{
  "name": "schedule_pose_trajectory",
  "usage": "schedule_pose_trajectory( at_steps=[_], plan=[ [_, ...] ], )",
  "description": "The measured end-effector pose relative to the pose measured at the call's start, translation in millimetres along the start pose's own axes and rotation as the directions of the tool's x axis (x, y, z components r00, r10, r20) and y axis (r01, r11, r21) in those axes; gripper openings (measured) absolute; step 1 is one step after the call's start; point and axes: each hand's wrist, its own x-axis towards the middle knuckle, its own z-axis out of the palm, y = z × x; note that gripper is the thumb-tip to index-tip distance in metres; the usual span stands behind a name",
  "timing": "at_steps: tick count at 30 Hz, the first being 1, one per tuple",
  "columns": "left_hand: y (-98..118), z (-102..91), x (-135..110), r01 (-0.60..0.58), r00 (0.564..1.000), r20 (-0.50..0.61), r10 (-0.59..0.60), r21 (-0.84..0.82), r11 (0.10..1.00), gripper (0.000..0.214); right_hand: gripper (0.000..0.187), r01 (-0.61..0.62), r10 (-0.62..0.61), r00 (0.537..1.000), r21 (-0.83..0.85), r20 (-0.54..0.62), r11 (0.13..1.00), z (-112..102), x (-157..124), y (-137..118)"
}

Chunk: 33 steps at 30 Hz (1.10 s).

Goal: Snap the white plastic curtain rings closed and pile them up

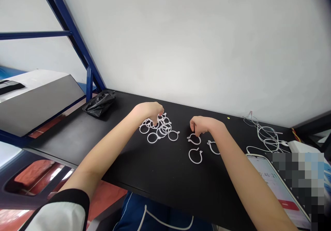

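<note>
The left hand (148, 113) was curled and held over the upper edge of a loose heap of white plastic split rings (156, 129), its fingers (158, 119) bent down among them; it was partly closed, but I could not tell whether it had hold of a ring. The right hand (200, 126) was also half curled, with its fingertips (193, 130) pointing down at the top of a single ring (193, 139); that ring lay apart from the heap, and I could not tell whether the hand was gripping it. Just below lay a second ring (195, 156), and a third ring (213, 147) lay beside the right forearm, partly hidden by it; all of them rested flat on a black counter (155, 182). Toward the far left corner sat a crumpled black plastic bag (99, 104); at the right, a tangle of thin white cables (267, 138) lay near the wall. A lit smartphone (274, 186) lay at the near right, showing a clock, its lower corner hidden by a pixelated patch (297, 186). A blue metal frame (68, 34) rose at the left; a dark sleeve with white fabric (59, 212) showed at the lower left.
</note>
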Motion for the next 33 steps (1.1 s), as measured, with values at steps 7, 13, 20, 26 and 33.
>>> schedule_pose_trajectory(
  at_steps=[7,13,20,26,33],
  plan=[
    [-13.0,0.1,-6.6,-0.032,0.990,-0.142,0.025,-0.048,0.998,0.060,0.030,0.111,-0.105,0.989,0.058,-0.099,0.992,-1.7,2.9,6.8],
    [-8.8,4.6,-13.9,-0.153,0.947,-0.291,0.136,-0.038,0.987,0.050,0.004,0.382,-0.304,0.888,0.187,-0.344,0.905,-7.0,-9.7,13.7],
    [15.5,-0.3,-34.4,-0.324,0.785,-0.532,0.317,0.084,0.943,0.035,0.006,0.689,-0.334,0.583,0.233,-0.741,0.686,-11.4,-31.8,10.7],
    [31.2,1.9,-43.2,-0.416,0.583,-0.690,0.429,0.199,0.887,0.051,0.008,0.859,-0.154,0.205,0.102,-0.967,0.502,-11.6,-49.0,2.9],
    [35.3,2.3,-41.0,-0.495,0.445,-0.779,0.442,0.198,0.846,0.047,0.005,0.945,-0.151,0.110,0.056,-0.982,0.323,-9.4,-56.4,-3.5]
  ],
)
